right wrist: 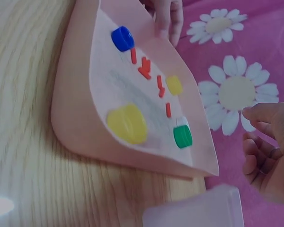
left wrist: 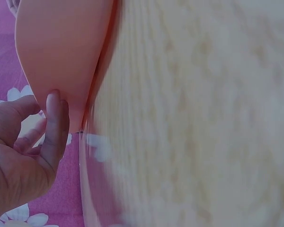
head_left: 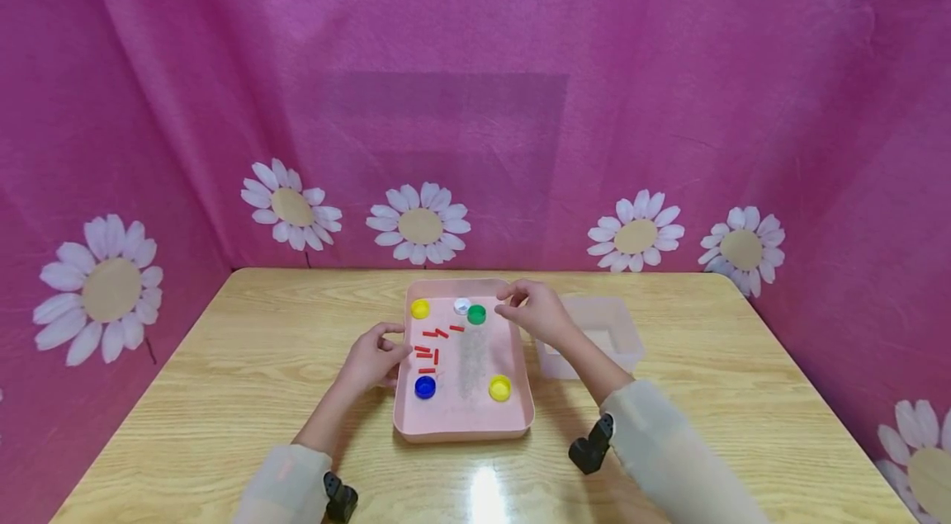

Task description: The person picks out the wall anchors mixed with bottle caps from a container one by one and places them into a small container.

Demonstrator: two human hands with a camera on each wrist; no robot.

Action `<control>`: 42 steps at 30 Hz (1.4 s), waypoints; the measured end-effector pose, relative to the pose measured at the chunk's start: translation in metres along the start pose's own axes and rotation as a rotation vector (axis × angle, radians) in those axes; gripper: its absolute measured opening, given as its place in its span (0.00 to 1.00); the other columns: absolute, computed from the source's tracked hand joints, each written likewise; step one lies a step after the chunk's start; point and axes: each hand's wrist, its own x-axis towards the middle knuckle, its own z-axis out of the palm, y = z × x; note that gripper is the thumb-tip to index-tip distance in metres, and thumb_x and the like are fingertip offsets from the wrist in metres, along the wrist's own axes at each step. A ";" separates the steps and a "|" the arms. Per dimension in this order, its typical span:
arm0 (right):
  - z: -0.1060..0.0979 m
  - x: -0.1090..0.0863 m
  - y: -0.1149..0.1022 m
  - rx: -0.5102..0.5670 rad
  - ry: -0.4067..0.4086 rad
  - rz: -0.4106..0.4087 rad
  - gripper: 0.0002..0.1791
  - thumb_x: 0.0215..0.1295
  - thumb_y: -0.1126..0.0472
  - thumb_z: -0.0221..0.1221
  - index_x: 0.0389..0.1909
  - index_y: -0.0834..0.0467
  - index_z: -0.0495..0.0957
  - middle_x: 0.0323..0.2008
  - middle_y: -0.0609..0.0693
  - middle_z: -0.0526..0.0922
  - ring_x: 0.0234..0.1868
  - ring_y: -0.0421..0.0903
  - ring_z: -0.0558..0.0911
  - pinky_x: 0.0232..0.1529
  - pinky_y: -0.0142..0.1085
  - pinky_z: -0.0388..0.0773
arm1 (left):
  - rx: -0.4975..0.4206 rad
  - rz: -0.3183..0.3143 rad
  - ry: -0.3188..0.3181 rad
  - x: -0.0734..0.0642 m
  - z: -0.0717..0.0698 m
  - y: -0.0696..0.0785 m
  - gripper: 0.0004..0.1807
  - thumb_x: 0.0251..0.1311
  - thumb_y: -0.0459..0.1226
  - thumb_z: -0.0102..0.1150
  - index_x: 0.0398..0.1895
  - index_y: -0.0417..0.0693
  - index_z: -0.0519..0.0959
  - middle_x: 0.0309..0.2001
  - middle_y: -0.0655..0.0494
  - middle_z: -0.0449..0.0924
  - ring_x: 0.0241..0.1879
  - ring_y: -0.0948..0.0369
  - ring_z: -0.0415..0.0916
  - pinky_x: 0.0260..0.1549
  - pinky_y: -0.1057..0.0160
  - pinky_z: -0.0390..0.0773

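Note:
A pink tray [head_left: 464,435] lies on the table with several short red sticks [head_left: 436,356] scattered over its left half. Round bottle caps sit in it: a blue cap [head_left: 425,387], a green cap [head_left: 476,314], a white cap [head_left: 462,306], a yellow cap [head_left: 420,309] at the back left and another yellow cap [head_left: 500,388] at the front right. My left hand [head_left: 377,356] pinches the tray's left wall, thumb at the rim and fingers against the outside. Over the tray's back right rim hovers my right hand [head_left: 537,311], fingers loosely bent, nothing visible in them.
A translucent plastic box [head_left: 622,330] stands right of the tray, partly behind my right forearm. Wood-grain table [head_left: 260,342] surrounds both containers. A magenta cloth [head_left: 461,120] with daisies hangs at the back and sides.

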 end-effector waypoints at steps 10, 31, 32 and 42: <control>0.029 0.002 -0.005 0.019 -0.023 -0.035 0.07 0.55 0.61 0.65 0.32 0.59 0.81 0.24 0.49 0.75 0.27 0.42 0.70 0.22 0.28 0.65 | -0.015 0.006 0.006 -0.002 0.001 0.001 0.23 0.59 0.36 0.60 0.58 0.45 0.70 0.34 0.48 0.73 0.22 0.61 0.74 0.18 0.63 0.82; 0.066 0.005 0.002 0.178 -0.087 0.122 0.07 0.58 0.63 0.63 0.38 0.60 0.80 0.28 0.50 0.72 0.29 0.43 0.71 0.27 0.29 0.68 | -0.007 -0.001 0.008 0.001 0.001 -0.001 0.24 0.59 0.36 0.60 0.59 0.45 0.70 0.34 0.48 0.73 0.23 0.61 0.74 0.18 0.64 0.81; 0.068 0.006 0.002 0.181 -0.090 0.121 0.08 0.58 0.63 0.63 0.38 0.60 0.80 0.28 0.50 0.72 0.29 0.43 0.70 0.27 0.28 0.67 | -0.005 -0.005 0.008 0.001 0.001 0.000 0.24 0.59 0.36 0.60 0.59 0.45 0.69 0.35 0.48 0.73 0.23 0.61 0.74 0.18 0.64 0.81; 0.078 0.008 0.011 0.129 -0.114 0.153 0.07 0.59 0.61 0.63 0.38 0.56 0.79 0.29 0.51 0.73 0.29 0.45 0.70 0.26 0.30 0.68 | -0.004 -0.018 0.006 0.001 0.001 -0.003 0.23 0.60 0.37 0.60 0.59 0.48 0.70 0.36 0.48 0.73 0.25 0.60 0.75 0.19 0.64 0.82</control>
